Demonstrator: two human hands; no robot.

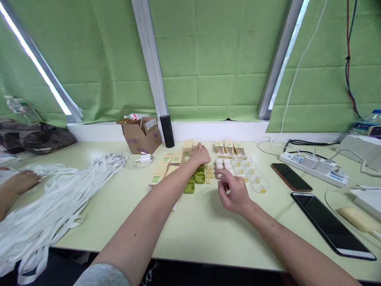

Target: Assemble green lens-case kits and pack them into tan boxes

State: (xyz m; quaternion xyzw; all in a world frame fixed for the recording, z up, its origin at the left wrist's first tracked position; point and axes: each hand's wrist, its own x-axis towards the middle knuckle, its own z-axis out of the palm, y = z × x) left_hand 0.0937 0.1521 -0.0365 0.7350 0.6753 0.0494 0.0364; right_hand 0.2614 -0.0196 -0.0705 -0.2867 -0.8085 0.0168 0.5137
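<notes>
My left hand reaches to the back of the table, its fingers bent down at small beige cardboard boxes; the fingertips and anything in them are hidden. Below it, under the wrist, stand olive-green square cups. My right hand hovers in front of small white pieces, index finger stretched out, the other fingers loosely curled, nothing visible in them. Between the hands lie rows of tiny yellow pieces. Clear plastic cups with yellow bits sit just right. More beige boxes with green labels lie left of my forearm.
Opened beige boxes stand at the back. Phones, a power strip and cables lie right. At left are white straps, another person's hand, a brown carton and a black cylinder.
</notes>
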